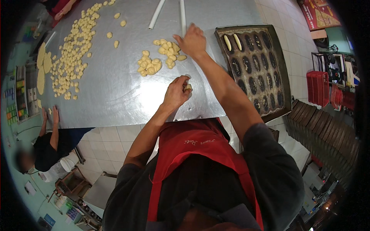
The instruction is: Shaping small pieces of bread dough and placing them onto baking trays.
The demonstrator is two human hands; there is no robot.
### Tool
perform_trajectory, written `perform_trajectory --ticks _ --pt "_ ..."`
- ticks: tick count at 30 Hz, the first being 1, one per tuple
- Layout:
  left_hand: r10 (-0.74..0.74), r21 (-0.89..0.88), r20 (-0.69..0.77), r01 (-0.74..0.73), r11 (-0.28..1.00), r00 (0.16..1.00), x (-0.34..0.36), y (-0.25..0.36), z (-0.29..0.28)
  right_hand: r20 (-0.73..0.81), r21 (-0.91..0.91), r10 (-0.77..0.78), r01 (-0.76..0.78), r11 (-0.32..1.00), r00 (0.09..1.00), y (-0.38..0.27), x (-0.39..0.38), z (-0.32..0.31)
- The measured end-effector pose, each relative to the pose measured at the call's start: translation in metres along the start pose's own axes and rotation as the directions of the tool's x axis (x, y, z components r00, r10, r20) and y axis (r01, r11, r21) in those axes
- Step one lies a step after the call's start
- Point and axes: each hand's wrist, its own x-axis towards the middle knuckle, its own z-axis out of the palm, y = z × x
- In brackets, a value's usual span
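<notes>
Apparently early: two dough strips (237,42) lie in the tray (279,63) at eleven o'clock, other hollows (264,61) unfilled.
Left hand (177,92) pinches a dough piece (188,87), five o'clock from dough piles (154,66); right hand (193,41) is spread near a rod (182,15).

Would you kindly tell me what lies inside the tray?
Two pale dough strips lie in the tray, beside dark oval patches; the surface under the strips is hidden.
</notes>
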Motion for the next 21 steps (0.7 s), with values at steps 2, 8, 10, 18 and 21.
perform_trajectory --ticks 2,8,10,18,21 --pt "0.096 0.218 -0.025 -0.088 0.972 0.995 -0.005 -0.006 0.003 0.046 0.003 -0.073 0.073 0.997 0.996 0.007 0.032 0.028" --pt "0.431 0.607 -0.012 -0.336 0.720 0.902 -0.044 -0.010 0.011 -0.043 0.067 -0.065 0.068 0.995 0.997 0.065 -0.070 -0.026" --pt "0.412 0.561 -0.054 -0.313 0.766 0.910 -0.057 -0.007 0.008 0.030 0.114 -0.158 0.154 0.982 0.987 0.076 -0.140 -0.070" --pt "0.318 0.693 -0.207 -0.091 0.715 0.925 0.039 -0.031 -0.026 0.118 0.255 -0.418 0.379 0.890 0.901 0.052 -0.152 -0.067" --pt "0.316 0.758 -0.231 -0.034 0.652 0.920 0.016 -0.034 -0.015 0.113 0.247 -0.394 0.358 0.900 0.912 0.053 -0.176 -0.070"
